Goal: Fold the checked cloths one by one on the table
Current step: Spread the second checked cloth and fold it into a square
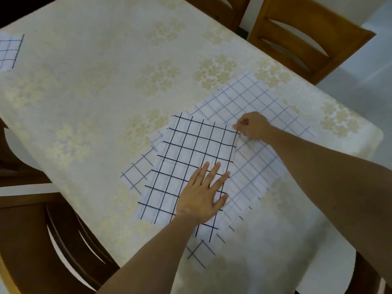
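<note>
A white cloth with a dark check (191,158) lies partly folded on the table, its bold-lined layer on top of paler checked cloth (254,107) that spreads out to the right and far side. My left hand (203,194) presses flat on the folded layer with straight fingers. My right hand (251,126) pinches the far right corner of that folded layer at its edge. Another folded checked cloth (10,52) lies at the table's far left edge.
The table wears a cream tablecloth with pale flower prints (110,85). Wooden chairs stand at the far right (305,37), near left (53,240) and near right (369,272). The table's right edge drops off close beyond the cloth.
</note>
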`<state>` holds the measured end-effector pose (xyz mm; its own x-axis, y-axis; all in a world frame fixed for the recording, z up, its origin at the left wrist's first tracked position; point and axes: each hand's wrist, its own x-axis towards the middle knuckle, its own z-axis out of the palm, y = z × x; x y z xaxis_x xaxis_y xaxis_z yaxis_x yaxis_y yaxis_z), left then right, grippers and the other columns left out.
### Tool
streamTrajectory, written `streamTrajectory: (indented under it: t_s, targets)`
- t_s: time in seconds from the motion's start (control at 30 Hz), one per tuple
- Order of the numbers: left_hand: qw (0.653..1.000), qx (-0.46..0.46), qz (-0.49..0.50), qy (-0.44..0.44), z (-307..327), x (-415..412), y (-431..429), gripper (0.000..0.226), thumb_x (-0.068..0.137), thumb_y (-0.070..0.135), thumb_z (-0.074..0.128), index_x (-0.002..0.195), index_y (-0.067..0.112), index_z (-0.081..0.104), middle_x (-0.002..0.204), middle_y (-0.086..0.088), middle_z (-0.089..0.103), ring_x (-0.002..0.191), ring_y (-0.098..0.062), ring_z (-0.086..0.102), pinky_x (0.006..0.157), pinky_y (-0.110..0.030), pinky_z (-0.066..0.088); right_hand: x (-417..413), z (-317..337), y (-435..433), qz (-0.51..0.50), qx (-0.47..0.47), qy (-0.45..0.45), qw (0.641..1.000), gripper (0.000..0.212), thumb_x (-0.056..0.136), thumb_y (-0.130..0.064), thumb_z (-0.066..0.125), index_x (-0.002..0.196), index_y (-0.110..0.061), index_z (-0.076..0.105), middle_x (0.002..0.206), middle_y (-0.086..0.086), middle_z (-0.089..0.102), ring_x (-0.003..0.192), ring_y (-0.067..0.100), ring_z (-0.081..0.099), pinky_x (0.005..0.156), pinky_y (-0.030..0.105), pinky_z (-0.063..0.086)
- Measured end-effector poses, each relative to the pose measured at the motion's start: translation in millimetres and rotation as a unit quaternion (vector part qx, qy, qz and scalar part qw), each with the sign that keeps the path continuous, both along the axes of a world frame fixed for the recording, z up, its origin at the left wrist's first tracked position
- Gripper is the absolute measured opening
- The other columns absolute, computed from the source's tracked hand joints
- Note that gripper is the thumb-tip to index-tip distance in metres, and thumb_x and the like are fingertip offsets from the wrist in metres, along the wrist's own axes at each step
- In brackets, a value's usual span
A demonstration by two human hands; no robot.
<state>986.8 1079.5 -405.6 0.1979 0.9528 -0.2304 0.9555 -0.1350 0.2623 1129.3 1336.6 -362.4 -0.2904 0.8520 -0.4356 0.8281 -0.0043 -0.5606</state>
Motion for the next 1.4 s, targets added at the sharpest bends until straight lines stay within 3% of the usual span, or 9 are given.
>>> streamTrajectory:
  t_s: [0.13, 0.27, 0.5, 0.63, 0.73, 0.83, 1.17, 1.3, 1.4]
  targets:
    - [1.000, 0.002, 0.003, -0.004, -0.7, -0.1, -0.2, 0.065, 0.103, 0.064, 0.009, 0.158, 0.040, -0.015, 0.166, 0.008, -0.025, 0.151, -0.018, -0.029, 0.126, -0.045, -0.003, 4.6, -4.6, 0.4, -0.020, 0.061, -0.009, 0.998, 0.029, 0.091, -0.034, 0.070, 0.096, -0.006, 0.069, 0.084, 0.003, 0.062, 0.080, 0.018, 0.058, 0.072, 0.029, 0.044]
    - [1.000, 0.006, 0.005, -0.004, -0.6, 0.2, 0.2, 0.065, 0.103, 0.064, 0.012, 0.158, 0.040, -0.014, 0.166, 0.008, -0.024, 0.151, -0.018, -0.029, 0.125, -0.044, -0.005, 4.2, -4.2, -3.4, -0.038, -0.003, 0.025, 0.999, 0.037, 0.084, -0.049, 0.073, 0.095, -0.015, 0.064, 0.084, -0.003, 0.060, 0.074, 0.012, 0.058, 0.067, 0.026, 0.047]
    - [1.000, 0.013, 0.004, -0.002, -1.6, -0.4, 0.1, 0.064, 0.103, 0.065, 0.011, 0.157, 0.042, -0.014, 0.166, 0.008, -0.023, 0.151, -0.018, -0.029, 0.124, -0.043, -0.009, 5.1, -10.2, -10.6, -0.018, 0.045, -0.012, 0.999, 0.029, 0.078, -0.035, 0.082, 0.082, -0.013, 0.065, 0.072, -0.005, 0.056, 0.074, 0.016, 0.057, 0.058, 0.020, 0.039]
    - [1.000, 0.013, -0.002, 0.001, -2.0, -0.5, -0.3, 0.063, 0.103, 0.065, 0.011, 0.157, 0.043, -0.014, 0.167, 0.007, -0.022, 0.151, -0.019, -0.028, 0.124, -0.042, -0.010, -4.4, -8.8, -36.4, -0.024, 0.223, -0.006, 0.975, 0.029, 0.092, -0.036, 0.065, 0.110, -0.013, 0.062, 0.105, 0.002, 0.056, 0.097, 0.020, 0.058, 0.080, 0.032, 0.046]
    - [1.000, 0.017, 0.000, 0.003, -4.6, -0.2, 0.4, 0.065, 0.103, 0.066, 0.013, 0.160, 0.040, -0.005, 0.168, 0.005, -0.015, 0.153, -0.020, -0.024, 0.124, -0.042, -0.008, -10.8, -4.2, -92.1, 0.161, 0.281, 0.021, 0.946, 0.044, 0.102, -0.036, 0.042, 0.139, -0.014, 0.050, 0.140, 0.006, 0.054, 0.129, 0.026, 0.050, 0.110, 0.041, 0.038]
    - [1.000, 0.010, 0.015, -0.004, -7.3, 0.5, -1.2, 0.074, 0.102, 0.068, 0.014, 0.162, 0.026, 0.007, 0.170, 0.001, -0.005, 0.154, -0.019, -0.019, 0.125, -0.041, -0.006, 4.4, -25.5, -138.7, 0.359, 0.232, -0.050, 0.902, 0.052, 0.106, -0.036, 0.022, 0.154, -0.017, 0.027, 0.162, 0.000, 0.024, 0.151, 0.019, 0.017, 0.123, 0.040, 0.014]
    - [1.000, 0.017, 0.008, 0.001, -5.7, -0.4, -1.3, 0.066, 0.104, 0.063, 0.007, 0.161, 0.032, 0.000, 0.168, 0.007, -0.017, 0.152, -0.018, -0.026, 0.126, -0.041, -0.008, 33.5, -34.7, -76.0, 0.215, 0.177, -0.281, 0.918, 0.060, 0.105, -0.046, 0.011, 0.158, -0.023, -0.008, 0.165, -0.006, -0.012, 0.151, 0.033, -0.015, 0.121, 0.054, -0.005]
    - [1.000, 0.009, -0.004, 0.018, -7.7, -1.5, -1.6, 0.059, 0.106, 0.052, 0.003, 0.161, 0.032, -0.004, 0.167, 0.004, -0.019, 0.153, -0.021, -0.025, 0.126, -0.044, -0.005, 11.2, -13.1, -93.8, 0.186, 0.224, -0.239, 0.926, 0.060, 0.106, -0.039, 0.024, 0.158, -0.015, 0.006, 0.166, 0.003, 0.002, 0.152, 0.031, -0.001, 0.123, 0.051, 0.003]
    - [1.000, -0.004, -0.010, 0.029, -6.9, -2.4, 0.4, 0.065, 0.104, 0.058, 0.004, 0.161, 0.029, -0.008, 0.167, 0.003, -0.021, 0.152, -0.021, -0.027, 0.126, -0.043, -0.008, 3.4, -10.5, -123.8, 0.259, 0.221, -0.151, 0.928, 0.055, 0.107, -0.035, 0.030, 0.157, -0.016, 0.018, 0.164, 0.002, 0.020, 0.152, 0.025, 0.012, 0.124, 0.044, 0.012]
